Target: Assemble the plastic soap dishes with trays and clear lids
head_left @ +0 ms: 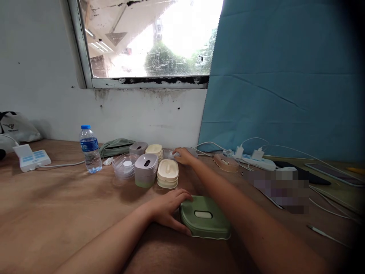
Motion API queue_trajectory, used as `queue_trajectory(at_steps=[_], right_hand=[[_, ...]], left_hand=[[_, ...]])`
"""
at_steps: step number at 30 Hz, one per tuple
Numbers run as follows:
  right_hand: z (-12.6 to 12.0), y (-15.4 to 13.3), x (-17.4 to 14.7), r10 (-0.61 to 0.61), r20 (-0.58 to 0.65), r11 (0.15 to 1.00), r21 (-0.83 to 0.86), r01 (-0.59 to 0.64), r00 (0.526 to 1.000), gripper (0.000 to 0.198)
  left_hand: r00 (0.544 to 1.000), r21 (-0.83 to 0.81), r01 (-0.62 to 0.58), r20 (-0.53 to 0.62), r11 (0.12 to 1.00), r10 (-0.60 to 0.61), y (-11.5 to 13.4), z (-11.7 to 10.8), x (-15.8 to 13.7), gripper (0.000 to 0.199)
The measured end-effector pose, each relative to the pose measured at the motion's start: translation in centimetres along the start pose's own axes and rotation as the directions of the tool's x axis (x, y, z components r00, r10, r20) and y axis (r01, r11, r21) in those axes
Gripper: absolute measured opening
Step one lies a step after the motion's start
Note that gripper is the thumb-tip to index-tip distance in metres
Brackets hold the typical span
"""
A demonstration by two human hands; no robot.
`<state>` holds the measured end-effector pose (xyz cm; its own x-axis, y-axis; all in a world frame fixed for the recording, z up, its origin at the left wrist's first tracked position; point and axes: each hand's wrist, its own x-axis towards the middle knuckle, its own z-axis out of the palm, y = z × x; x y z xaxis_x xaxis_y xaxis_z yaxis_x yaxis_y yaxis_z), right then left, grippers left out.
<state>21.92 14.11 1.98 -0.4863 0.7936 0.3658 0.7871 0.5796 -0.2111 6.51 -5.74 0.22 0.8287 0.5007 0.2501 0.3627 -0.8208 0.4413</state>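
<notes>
My left hand [172, 209] grips the left end of a green oval-ended box [199, 226], fingers along its far edge and thumb along the near one. A pale bar shows in the slot of its top. Farther back, my right hand [184, 155] reaches across to clear plastic containers [192, 153], its fingers apart and bent over them; whether they touch is hard to make out. Left of it stand cream lids [167, 172] in a stack, lilac containers [146, 171] with a slotted top, and round clear tubs [124, 167].
A water bottle [89, 150] stands left of the tubs, before a grey-green pouch [116, 147]. At the right lie a peach box [226, 163], a power strip [261, 163] with chargers, and loose cables. Another power strip [34, 160] is at the far left.
</notes>
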Motion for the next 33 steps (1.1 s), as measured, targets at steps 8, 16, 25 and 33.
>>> queue_trajectory(at_steps=[8,16,25,33], right_hand=[[-0.5,-0.1,-0.6,-0.044,0.074,0.997,-0.065,0.049,0.996,0.021],[-0.7,-0.2,-0.7,-0.08,0.121,0.993,-0.078,0.09,0.989,0.022],[-0.7,-0.4,-0.9,-0.117,0.17,0.987,-0.086,0.134,0.978,0.022],[-1.5,-1.0,-1.4,-0.115,0.139,0.983,-0.126,0.133,0.984,0.028]], left_hand=[[1.0,-0.01,0.002,-0.001,1.0,-0.002,-0.1,0.0,0.0,0.08],[1.0,-0.011,0.012,0.008,1.0,-0.012,0.0,0.0,0.1,0.08],[1.0,0.015,-0.001,-0.001,1.0,0.001,0.0,0.0,0.0,0.079],[1.0,0.004,0.003,-0.005,1.0,-0.003,0.0,0.0,0.1,0.079]])
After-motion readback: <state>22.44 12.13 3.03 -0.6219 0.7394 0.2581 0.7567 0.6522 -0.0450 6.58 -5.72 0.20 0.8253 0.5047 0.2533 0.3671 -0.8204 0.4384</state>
